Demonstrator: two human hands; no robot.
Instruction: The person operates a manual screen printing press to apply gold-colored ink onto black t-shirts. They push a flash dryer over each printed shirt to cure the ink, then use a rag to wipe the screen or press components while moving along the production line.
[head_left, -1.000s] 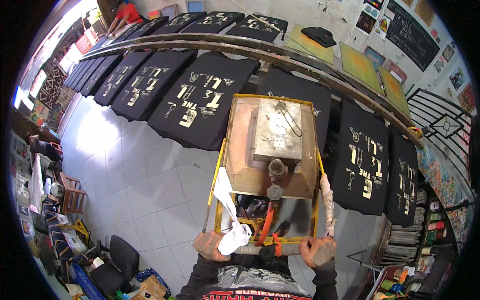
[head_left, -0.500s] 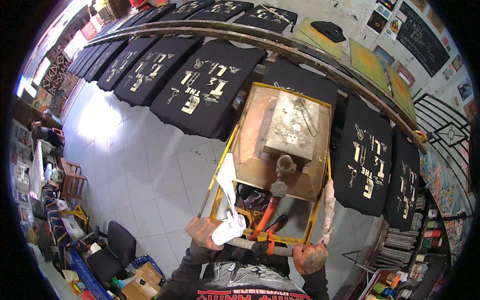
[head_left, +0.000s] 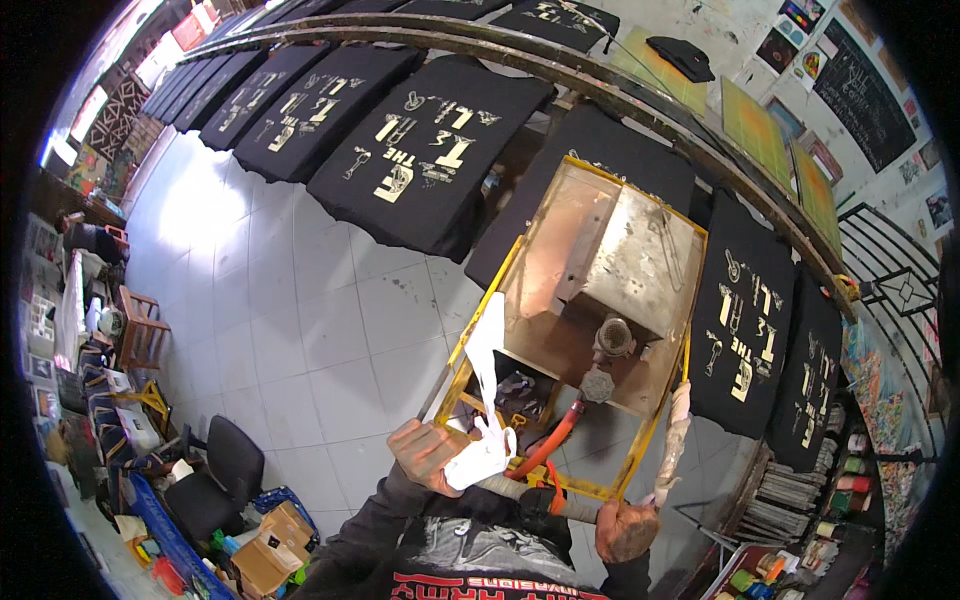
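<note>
Both my hands grip the wrapped crossbar handle point(head_left: 578, 508) of a flash dryer point(head_left: 560, 300), a boxy metal heater panel in a yellow frame. My left hand point(head_left: 425, 455) is closed around the bar's left end, with a white cloth point(head_left: 485, 450) bunched against it and hanging over the frame. My right hand point(head_left: 627, 530) is wrapped around the right end, beside a cloth-wrapped rod point(head_left: 674, 435). An orange hose point(head_left: 550, 445) runs to a valve on the panel. The dryer hangs over a black printed T-shirt point(head_left: 610, 150), hiding most of it.
More black T-shirts point(head_left: 430, 150) with pale prints lie in a row along a long rail point(head_left: 500, 60). Shelves of jars point(head_left: 855, 485) stand at right. At lower left are a black office chair point(head_left: 225, 470) and a cardboard box point(head_left: 272, 550). Grey tiled floor point(head_left: 330, 400) stretches left.
The dryer has swung to the right, tilting clockwise, and shows more of the T-shirt's left side under it. Both hands keep their hold on the handle. The view has shifted slightly.
</note>
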